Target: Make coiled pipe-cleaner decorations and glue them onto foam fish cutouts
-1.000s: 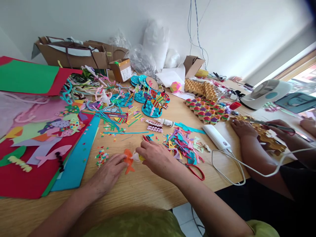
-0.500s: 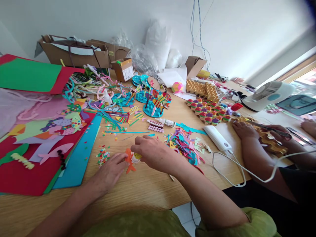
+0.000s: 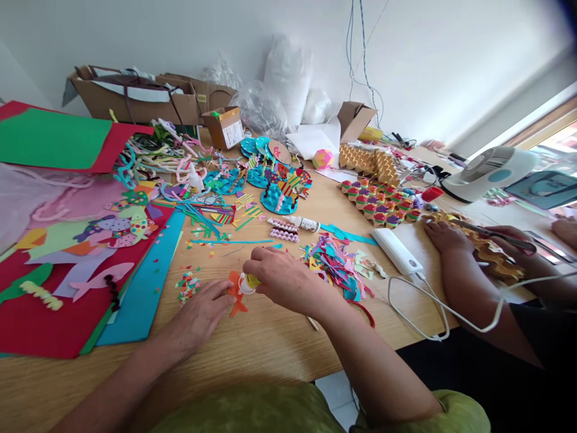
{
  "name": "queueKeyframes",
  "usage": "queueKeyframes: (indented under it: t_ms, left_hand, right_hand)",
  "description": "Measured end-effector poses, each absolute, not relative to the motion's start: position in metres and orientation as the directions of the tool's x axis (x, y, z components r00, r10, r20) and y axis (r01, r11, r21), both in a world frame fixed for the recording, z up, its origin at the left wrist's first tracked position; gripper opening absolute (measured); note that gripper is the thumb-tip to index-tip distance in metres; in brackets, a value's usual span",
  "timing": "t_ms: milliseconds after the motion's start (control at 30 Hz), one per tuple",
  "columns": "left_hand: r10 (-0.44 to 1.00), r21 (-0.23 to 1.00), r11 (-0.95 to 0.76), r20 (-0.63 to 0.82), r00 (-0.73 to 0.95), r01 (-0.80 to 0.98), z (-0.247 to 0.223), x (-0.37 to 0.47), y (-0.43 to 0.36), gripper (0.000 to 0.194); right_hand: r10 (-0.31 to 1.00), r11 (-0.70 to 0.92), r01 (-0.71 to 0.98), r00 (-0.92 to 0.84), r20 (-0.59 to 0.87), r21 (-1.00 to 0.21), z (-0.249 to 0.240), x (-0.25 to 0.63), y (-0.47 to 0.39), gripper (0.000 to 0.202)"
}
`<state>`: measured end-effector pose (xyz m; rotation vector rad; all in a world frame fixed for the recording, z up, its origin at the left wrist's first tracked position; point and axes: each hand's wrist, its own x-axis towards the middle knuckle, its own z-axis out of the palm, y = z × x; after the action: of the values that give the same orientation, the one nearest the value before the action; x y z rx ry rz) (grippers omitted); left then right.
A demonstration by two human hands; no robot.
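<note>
My right hand is closed around a small glue bottle with a white top and a yellowish label. The bottle is tipped over an orange fish cutout lying on the table. My left hand holds the fish at its left edge, with the fingertips pressed together on it. Just behind my left hand is a little pile of tiny coloured paper bits. Whether glue is coming out of the tip cannot be made out.
Coloured sheets with cutouts lie at left. Paper strips, another glue bottle and a white power bank with a cable are to the right. A co-worker's hands rest on egg-carton pieces beside a fan.
My right hand and the glue bottle have shifted very slightly over the fish. My left hand stays in place on it.
</note>
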<state>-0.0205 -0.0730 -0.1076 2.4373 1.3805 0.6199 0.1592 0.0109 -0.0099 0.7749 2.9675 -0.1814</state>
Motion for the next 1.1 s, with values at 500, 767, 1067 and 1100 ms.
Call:
queueKeyframes:
  t_ms: [500, 767, 1067, 1100]
  left_hand:
    - [0.867, 0.418, -0.499, 0.232, 0.442, 0.759, -0.109, -0.022, -0.074, 0.028]
    - [0.86, 0.417, -0.51, 0.248, 0.446, 0.753, -0.11, -0.022, -0.075, 0.029]
    - [0.845, 0.387, -0.534, 0.255, 0.47, 0.752, -0.107, -0.021, -0.074, 0.03]
    - [0.842, 0.383, -0.539, 0.258, 0.473, 0.751, -0.107, -0.021, -0.074, 0.03]
  right_hand:
    - [0.652, 0.695, 0.634, -0.754, -0.075, -0.338, -0.033, 0.18, 0.015, 0.024]
    - [0.673, 0.674, 0.637, -0.738, -0.044, -0.375, -0.044, 0.182, 0.018, 0.028]
    - [0.694, 0.672, 0.605, -0.716, 0.076, -0.428, -0.046, 0.183, 0.021, 0.027]
    - [0.694, 0.672, 0.601, -0.715, 0.084, -0.433, -0.045, 0.184, 0.021, 0.028]
